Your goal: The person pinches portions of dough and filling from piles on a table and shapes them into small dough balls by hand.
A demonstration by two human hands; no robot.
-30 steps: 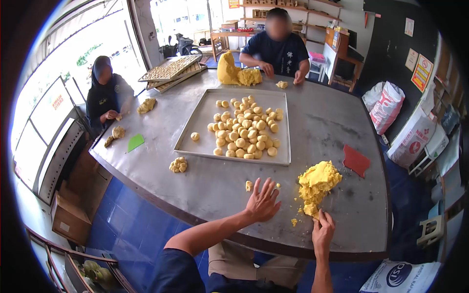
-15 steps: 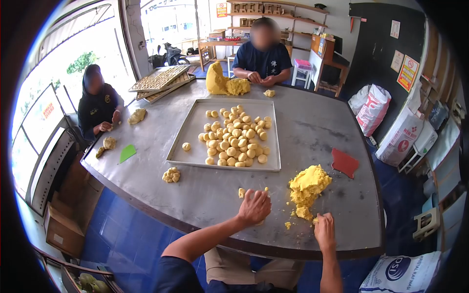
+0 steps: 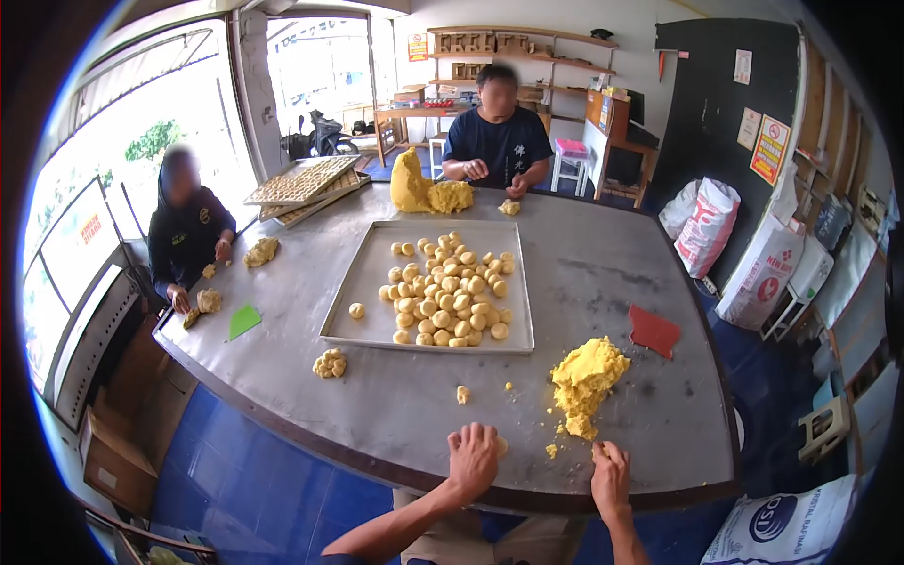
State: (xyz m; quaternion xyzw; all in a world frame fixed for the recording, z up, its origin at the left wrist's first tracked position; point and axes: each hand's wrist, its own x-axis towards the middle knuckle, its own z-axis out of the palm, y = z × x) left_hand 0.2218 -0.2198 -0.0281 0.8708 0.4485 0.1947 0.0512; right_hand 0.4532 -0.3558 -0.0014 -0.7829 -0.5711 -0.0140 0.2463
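Note:
My left hand (image 3: pixel 474 460) rests palm down near the table's front edge, fingers slightly spread. A pale flat piece of dough (image 3: pixel 502 446) shows beside it, partly covered by the hand. To the right, my right hand (image 3: pixel 611 476) has its fingers closed at the lower tip of a crumbly yellow mass (image 3: pixel 589 375). It seems to pinch a bit of that yellow paste; the fingertips hide most of it. Ahead of my left hand lies a small dough lump (image 3: pixel 462 395), with a yellow crumb (image 3: pixel 508 386) beside it. Loose crumbs (image 3: pixel 552 451) lie near the mass.
A metal tray (image 3: pixel 520 347) of dough balls (image 3: pixel 443 294) sits mid-table. Around it are a red scraper (image 3: pixel 653 330), a green scraper (image 3: pixel 244 321), a dough cluster (image 3: pixel 330 363) and a large yellow mound (image 3: pixel 411 184). Two people work at the far and left sides.
My left hand has drawn back toward the table edge, uncovering more of the space before the small lump. My right hand sits slightly lower. The view has tilted up a little.

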